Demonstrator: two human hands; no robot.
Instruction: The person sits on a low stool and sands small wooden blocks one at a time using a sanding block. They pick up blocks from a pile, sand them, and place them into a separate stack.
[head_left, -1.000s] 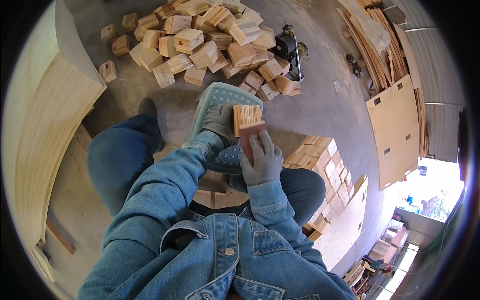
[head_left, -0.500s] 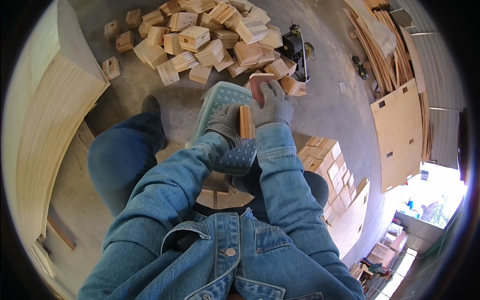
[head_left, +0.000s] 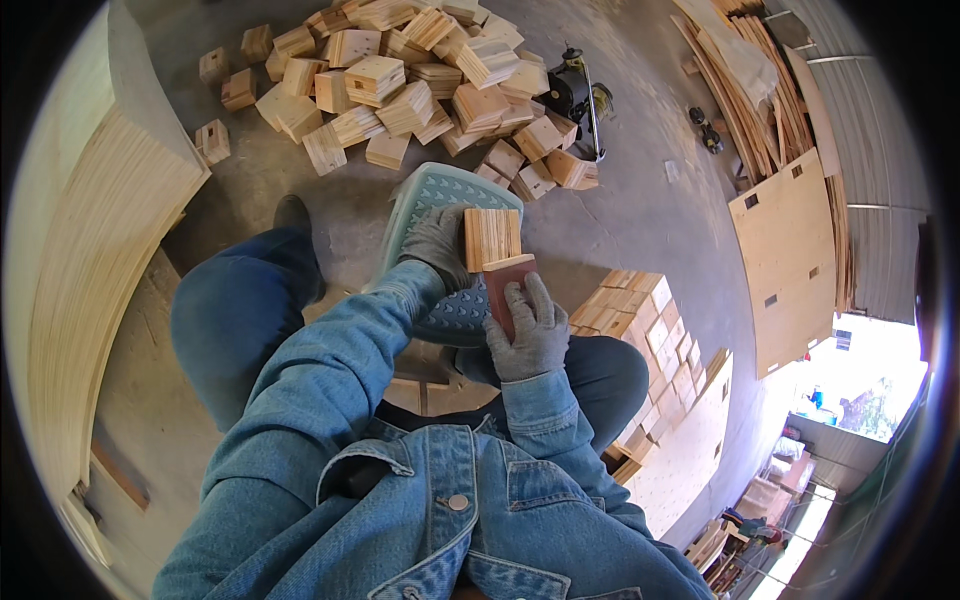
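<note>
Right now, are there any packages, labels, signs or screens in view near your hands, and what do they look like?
None that I can make out: no package, label, sign or screen.
Left hand: grey glove, holds a pale square wooden block.
Right hand: grey glove, presses a reddish-brown sanding pad against it.

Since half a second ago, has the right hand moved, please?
Yes. The right hand with its reddish sanding block has come back toward the body, away from the block pile, below the wooden block.

Daylight floods in from a blown-out doorway [head_left: 850, 390] at lower right; the concrete floor [head_left: 640, 210] is evenly lit with soft shadows. Fisheye bending and black vignetting mark the rim, where detail perhaps softens.
</note>
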